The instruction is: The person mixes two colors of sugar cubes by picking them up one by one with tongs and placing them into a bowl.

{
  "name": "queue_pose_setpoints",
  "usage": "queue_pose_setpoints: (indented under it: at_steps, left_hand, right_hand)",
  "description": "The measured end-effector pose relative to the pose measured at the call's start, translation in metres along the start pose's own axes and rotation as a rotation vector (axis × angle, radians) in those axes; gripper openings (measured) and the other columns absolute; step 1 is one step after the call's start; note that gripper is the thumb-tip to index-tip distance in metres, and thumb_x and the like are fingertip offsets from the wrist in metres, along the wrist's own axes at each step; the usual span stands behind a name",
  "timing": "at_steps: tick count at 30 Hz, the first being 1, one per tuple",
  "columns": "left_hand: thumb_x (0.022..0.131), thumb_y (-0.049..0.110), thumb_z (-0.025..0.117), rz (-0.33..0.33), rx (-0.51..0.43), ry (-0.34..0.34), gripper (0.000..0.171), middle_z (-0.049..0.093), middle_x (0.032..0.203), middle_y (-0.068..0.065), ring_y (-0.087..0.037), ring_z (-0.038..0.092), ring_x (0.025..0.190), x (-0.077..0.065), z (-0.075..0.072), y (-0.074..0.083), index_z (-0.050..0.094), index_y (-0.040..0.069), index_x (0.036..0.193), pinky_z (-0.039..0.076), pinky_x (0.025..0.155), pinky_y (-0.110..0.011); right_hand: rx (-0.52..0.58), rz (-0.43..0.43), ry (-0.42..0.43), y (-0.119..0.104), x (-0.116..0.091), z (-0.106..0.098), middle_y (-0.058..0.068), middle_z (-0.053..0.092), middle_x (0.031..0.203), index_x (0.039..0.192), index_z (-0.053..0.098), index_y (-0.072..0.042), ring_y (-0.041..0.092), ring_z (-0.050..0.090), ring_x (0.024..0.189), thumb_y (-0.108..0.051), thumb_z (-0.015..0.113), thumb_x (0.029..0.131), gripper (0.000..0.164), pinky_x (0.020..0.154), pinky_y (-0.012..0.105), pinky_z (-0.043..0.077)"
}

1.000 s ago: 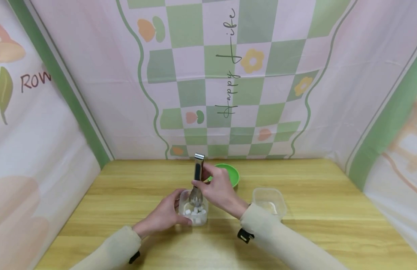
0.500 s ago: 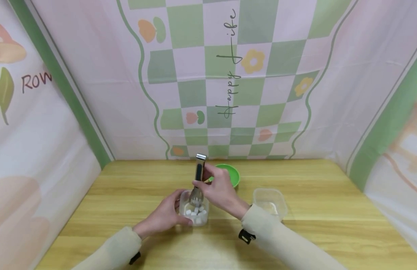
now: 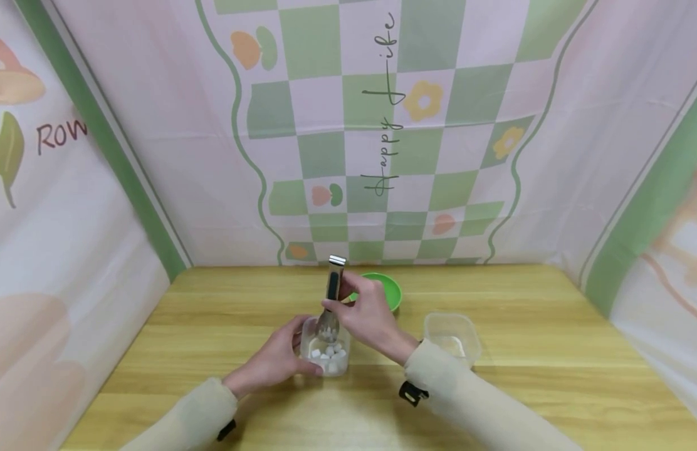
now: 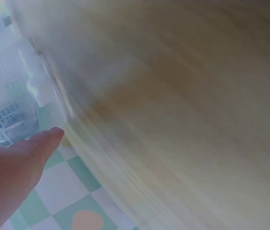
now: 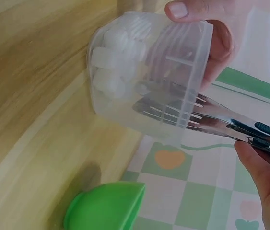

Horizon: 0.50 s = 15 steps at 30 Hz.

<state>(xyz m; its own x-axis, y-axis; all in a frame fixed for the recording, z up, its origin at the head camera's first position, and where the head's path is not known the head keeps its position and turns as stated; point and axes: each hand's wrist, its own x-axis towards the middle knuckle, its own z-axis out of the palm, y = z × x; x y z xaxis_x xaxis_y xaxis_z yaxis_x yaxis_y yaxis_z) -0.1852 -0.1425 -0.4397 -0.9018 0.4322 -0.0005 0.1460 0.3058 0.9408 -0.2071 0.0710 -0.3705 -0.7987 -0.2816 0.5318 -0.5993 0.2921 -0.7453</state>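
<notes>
A clear plastic container (image 3: 309, 335) stands on the table, with several white chunks (image 5: 111, 60) in it. My left hand (image 3: 272, 360) holds it from the left, thumb on the near side and fingers round the far side. My right hand (image 3: 368, 319) grips metal tongs (image 3: 334, 282) with dark inlays on the handles, pointing down inside the container. In the right wrist view the slotted tong heads (image 5: 161, 108) show through the plastic wall, a little above the chunks. Whether a chunk lies between them, I cannot tell. The left wrist view is hazy.
Just behind my right hand sits a green bowl (image 3: 390, 292), partly hidden by it. A second clear container (image 3: 451, 329) stands to the right, near my right forearm. A printed cloth (image 3: 365, 150) hangs at the back edge of the wooden table (image 3: 529, 326).
The tongs lean very slightly further right and the chunks below them look a little shifted. Both hands keep their holds, almost still.
</notes>
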Motion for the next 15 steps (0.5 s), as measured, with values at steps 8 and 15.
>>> queue_pose_setpoints:
  at_steps: [8, 15]
  left_hand:
    - [0.077, 0.005, 0.092, -0.017, 0.009, 0.007, 0.099, 0.048, 0.154, -0.027, -0.042, 0.052, 0.138, -0.0012, -0.0002, 0.0009, 0.034, -0.005, 0.157, 0.047, 0.113, -0.049]
    - [0.077, 0.003, 0.091, 0.008, 0.007, 0.005, 0.096, 0.052, 0.151, -0.026, -0.042, 0.053, 0.137, -0.0008, 0.0007, 0.0010, 0.036, -0.006, 0.156, 0.048, 0.112, -0.047]
  right_hand:
    - [-0.028, -0.022, -0.040, 0.0018, -0.0001, -0.0016, -0.002, 0.071, 0.080, 0.099, 0.069, -0.005, 0.013, 0.069, 0.073, 0.006, 0.084, 0.084, 0.023, 0.063, 0.027, 0.064]
    - [-0.037, 0.001, -0.050, 0.0006, 0.0037, -0.0010, -0.003, 0.072, 0.080, 0.096, 0.070, -0.009, 0.011, 0.070, 0.073, 0.004, 0.085, 0.084, 0.024, 0.064, 0.027, 0.064]
